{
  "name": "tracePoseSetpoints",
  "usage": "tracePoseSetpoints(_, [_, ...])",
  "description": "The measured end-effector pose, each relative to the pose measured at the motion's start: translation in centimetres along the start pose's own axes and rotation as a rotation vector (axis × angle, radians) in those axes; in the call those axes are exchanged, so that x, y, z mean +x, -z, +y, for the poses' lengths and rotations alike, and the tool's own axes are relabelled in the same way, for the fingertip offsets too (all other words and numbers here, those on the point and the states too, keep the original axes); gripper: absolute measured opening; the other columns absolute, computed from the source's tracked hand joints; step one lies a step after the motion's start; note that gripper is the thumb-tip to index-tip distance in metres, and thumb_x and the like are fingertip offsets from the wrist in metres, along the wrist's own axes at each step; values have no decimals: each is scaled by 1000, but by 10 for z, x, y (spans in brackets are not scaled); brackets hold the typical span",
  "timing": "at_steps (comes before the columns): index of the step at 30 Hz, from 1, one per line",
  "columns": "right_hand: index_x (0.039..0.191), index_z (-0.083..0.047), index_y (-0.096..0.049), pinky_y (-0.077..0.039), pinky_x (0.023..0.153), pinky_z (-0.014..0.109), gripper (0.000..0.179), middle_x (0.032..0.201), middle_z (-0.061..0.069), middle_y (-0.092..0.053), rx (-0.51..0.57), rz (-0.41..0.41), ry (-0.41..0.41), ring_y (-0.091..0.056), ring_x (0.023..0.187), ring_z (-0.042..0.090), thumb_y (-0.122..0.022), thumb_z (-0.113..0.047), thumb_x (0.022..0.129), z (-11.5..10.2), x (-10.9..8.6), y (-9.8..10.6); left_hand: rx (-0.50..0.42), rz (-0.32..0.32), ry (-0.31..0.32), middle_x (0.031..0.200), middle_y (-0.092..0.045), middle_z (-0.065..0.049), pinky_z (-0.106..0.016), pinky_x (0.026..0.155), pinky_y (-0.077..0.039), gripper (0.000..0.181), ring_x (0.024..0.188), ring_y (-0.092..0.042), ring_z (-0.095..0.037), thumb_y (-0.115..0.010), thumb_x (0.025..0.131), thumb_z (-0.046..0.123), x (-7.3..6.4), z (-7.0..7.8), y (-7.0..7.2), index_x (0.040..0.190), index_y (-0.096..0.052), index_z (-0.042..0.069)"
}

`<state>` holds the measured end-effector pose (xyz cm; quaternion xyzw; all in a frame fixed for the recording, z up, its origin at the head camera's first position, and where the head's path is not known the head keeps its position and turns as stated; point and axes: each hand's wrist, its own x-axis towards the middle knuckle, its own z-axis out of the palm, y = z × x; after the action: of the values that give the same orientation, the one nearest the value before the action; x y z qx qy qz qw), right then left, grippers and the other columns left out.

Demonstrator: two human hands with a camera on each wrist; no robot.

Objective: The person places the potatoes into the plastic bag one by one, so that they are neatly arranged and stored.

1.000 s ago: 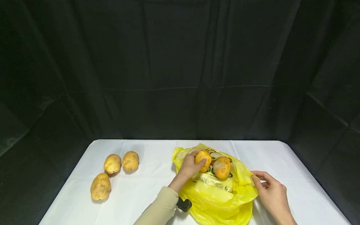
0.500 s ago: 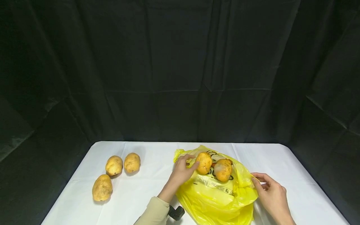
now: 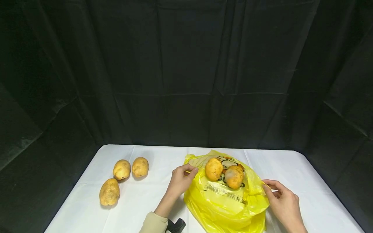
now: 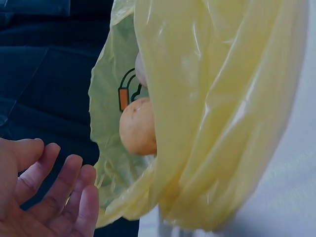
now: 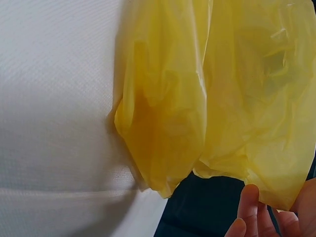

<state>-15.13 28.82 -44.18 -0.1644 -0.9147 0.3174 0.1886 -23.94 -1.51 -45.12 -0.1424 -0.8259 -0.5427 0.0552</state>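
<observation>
A yellow plastic bag (image 3: 221, 207) lies with its mouth spread, two potatoes (image 3: 213, 169) (image 3: 234, 177) on its printed inner side. My left hand (image 3: 180, 179) is at the left edge of the mouth, thumb and fingertips around that edge with a thin yellow strip between them. In the left wrist view the fingers (image 4: 69, 170) are loosely bent beside the bag (image 4: 207, 118), where one potato (image 4: 138, 127) shows fully and another partly. My right hand (image 3: 282, 202) pinches the bag's right edge; the right wrist view shows its fingers (image 5: 251, 202) at the plastic (image 5: 271, 163).
Three more potatoes (image 3: 109, 192) (image 3: 121, 169) (image 3: 140, 167) lie together on the left of the white-covered table (image 3: 75, 200). Black cloth (image 3: 186, 71) hangs behind and at both sides. A black wrist device (image 3: 176, 225) sits below the left sleeve (image 3: 153, 223).
My left hand has let go of the left potato in the bag and drawn back left to the bag's edge. The right hand keeps its hold. The head view has shifted slightly.
</observation>
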Motion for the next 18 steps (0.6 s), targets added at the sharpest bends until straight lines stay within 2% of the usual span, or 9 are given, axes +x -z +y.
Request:
tracePoseSetpoints(8, [106, -13, -66, -44, 48, 22, 24, 100, 13, -65, 5, 3, 16, -57, 65, 14, -61, -29, 90, 0, 1, 0, -3, 98, -38, 72, -63, 9, -27, 64, -48, 23, 71, -58, -11, -59, 91, 32, -6, -9, 16, 81, -68, 12])
tracePoseSetpoints(18, [106, -12, -66, -44, 49, 22, 23, 100, 14, -65, -2, 0, 19, -57, 65, 15, -62, -28, 89, 0, 0, -1, -26, 220, -9, 69, -63, 9, -24, 62, -49, 18, 67, -59, -11, -67, 85, 32, -20, -24, 22, 75, -67, 17])
